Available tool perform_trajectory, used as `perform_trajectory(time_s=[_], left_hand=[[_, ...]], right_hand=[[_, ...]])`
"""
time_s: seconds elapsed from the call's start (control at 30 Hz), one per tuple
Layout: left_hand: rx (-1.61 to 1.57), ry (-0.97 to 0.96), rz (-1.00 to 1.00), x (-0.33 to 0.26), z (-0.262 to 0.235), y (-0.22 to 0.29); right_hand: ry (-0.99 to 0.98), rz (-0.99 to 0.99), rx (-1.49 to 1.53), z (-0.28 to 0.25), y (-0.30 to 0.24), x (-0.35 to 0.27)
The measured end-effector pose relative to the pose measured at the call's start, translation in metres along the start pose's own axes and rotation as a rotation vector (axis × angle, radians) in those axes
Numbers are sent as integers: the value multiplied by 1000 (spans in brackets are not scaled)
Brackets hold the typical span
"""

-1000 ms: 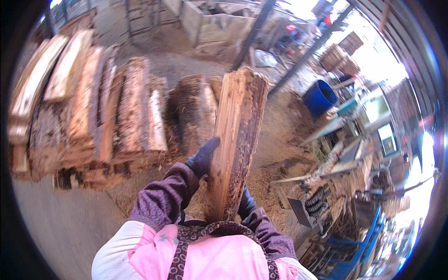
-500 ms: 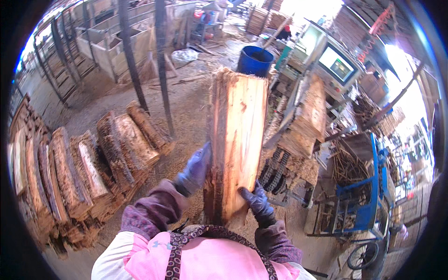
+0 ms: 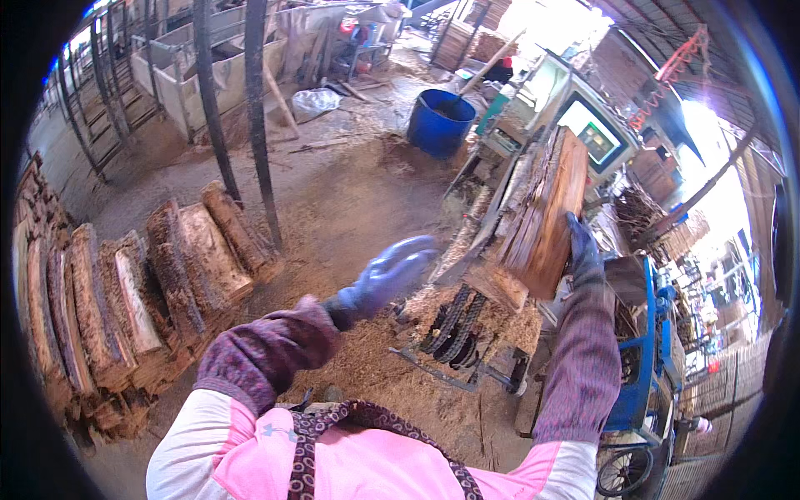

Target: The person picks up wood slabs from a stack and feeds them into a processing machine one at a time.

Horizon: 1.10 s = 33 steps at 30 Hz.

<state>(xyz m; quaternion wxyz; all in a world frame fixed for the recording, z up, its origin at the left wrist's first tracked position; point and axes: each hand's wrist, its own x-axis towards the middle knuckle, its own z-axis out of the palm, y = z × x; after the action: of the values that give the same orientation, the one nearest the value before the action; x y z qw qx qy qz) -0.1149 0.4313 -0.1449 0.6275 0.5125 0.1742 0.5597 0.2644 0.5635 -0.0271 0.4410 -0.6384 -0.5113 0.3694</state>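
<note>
A long wooden slab, rough bark-like on its left side and smooth orange-brown on its right, is tilted over the feed end of a machine at my right. My right hand, in a blue-purple glove, grips the slab's right edge near its lower end; part of the fingers is hidden behind it. Under the slab, the end of another piece of wood shows on the machine. My left hand, gloved too and slightly blurred, is in the air left of the machine, fingers stretched out, touching nothing.
Dark chains run at the machine's near end. Stacked split logs stand at the left, beside dark posts. A blue barrel is ahead, a screen cabinet behind the machine, and a blue-framed cart at the right.
The slab has gone from in front of me to the machine on the right, with my right hand on it. My left hand has let go of it.
</note>
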Motion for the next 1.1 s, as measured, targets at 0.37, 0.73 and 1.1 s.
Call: perform_trajectory(time_s=[0.37,0.73,1.1], left_hand=[[-104,2012,-146,-527,-290,56],[-380,2170,674,-647,-298,143],[-125,1944,27,-661,-269,199]], right_hand=[[-160,-880,-237,285,-35,-80],[-1824,-79,-18,799,21,-425],[-1507,249,-32,979,-7,-569]])
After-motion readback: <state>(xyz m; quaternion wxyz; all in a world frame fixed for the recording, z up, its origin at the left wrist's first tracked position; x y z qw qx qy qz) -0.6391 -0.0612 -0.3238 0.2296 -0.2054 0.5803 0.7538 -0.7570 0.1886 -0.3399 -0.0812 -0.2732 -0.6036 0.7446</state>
